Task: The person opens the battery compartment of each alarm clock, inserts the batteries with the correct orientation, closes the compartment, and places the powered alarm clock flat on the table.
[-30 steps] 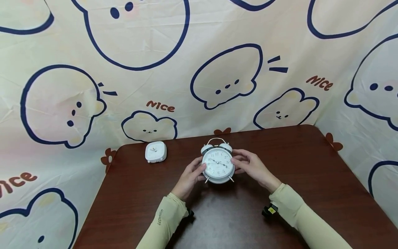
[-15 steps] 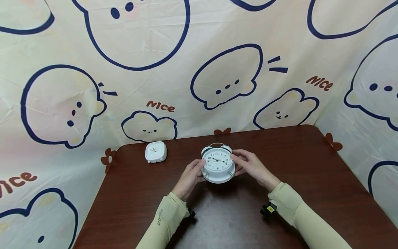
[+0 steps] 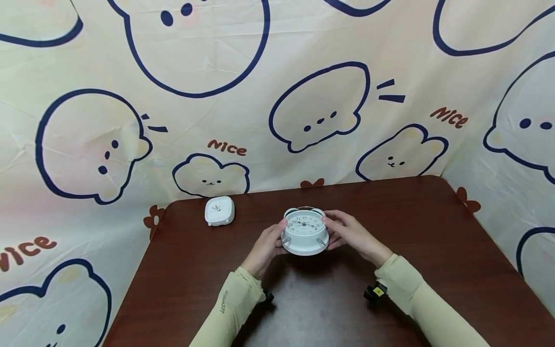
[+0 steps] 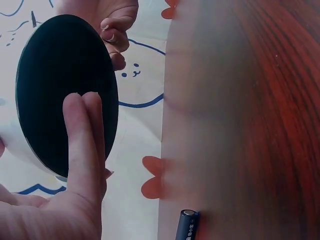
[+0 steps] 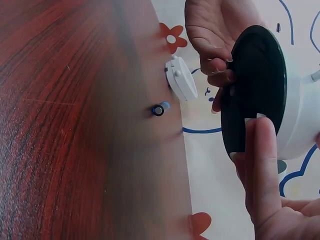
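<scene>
Both hands hold a round white twin-bell alarm clock (image 3: 304,233) above the table. Its numbered dial is tipped back to face up, and its small feet point toward me. At the clock's left side, my left hand (image 3: 265,246) grips it, thumb at the front rim. My right hand (image 3: 353,236) grips the right side the same way. Both wrist views show the clock's black back (image 4: 52,95), with fingers (image 5: 262,170) of each hand pressed against it. A dark cylindrical battery (image 4: 187,226) stands upright on the table; the head view does not show it.
A small white squarish clock (image 3: 219,211) stands at the back left of the brown table (image 3: 208,270). Right behind the table hangs a cream cloth (image 3: 243,115) printed with cartoon animals.
The alarm clock has tilted back, so its dial now faces more upward and looks flattened. Both hands keep their hold at nearly the same spot. The view has shifted slightly.
</scene>
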The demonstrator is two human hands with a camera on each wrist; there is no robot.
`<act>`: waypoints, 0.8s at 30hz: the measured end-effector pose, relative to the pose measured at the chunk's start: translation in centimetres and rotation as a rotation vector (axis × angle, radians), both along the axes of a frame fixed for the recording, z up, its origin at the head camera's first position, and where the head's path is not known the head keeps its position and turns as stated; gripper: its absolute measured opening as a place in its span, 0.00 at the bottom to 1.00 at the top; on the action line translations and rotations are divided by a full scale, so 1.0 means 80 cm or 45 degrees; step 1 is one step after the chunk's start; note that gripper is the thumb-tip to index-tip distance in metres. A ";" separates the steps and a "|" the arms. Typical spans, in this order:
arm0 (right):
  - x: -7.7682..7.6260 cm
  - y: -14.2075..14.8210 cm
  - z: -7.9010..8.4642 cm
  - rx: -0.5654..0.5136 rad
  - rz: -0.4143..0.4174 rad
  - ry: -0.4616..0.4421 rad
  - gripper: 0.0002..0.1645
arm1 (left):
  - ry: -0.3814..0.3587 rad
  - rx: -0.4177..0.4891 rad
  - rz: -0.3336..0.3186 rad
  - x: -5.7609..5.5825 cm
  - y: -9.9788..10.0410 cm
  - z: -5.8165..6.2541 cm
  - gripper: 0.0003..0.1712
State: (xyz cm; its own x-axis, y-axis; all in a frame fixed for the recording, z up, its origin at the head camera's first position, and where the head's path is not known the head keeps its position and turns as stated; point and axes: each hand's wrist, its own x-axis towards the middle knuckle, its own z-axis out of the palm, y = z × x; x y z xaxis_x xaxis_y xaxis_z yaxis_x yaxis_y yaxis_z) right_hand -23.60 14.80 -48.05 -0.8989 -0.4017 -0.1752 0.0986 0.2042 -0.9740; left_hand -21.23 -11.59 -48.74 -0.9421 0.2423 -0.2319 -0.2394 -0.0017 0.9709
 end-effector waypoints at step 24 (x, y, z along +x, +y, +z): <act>0.000 0.008 0.001 0.003 0.039 0.056 0.42 | 0.031 0.060 -0.056 0.001 -0.001 0.002 0.29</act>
State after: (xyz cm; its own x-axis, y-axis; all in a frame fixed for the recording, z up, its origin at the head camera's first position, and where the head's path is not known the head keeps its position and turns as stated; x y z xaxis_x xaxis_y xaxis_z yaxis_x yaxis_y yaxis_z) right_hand -23.63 15.41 -48.00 -0.8931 -0.4286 -0.1364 0.0491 0.2085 -0.9768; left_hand -21.19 -11.71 -48.59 -0.9354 0.2939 -0.1965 -0.2167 -0.0376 0.9755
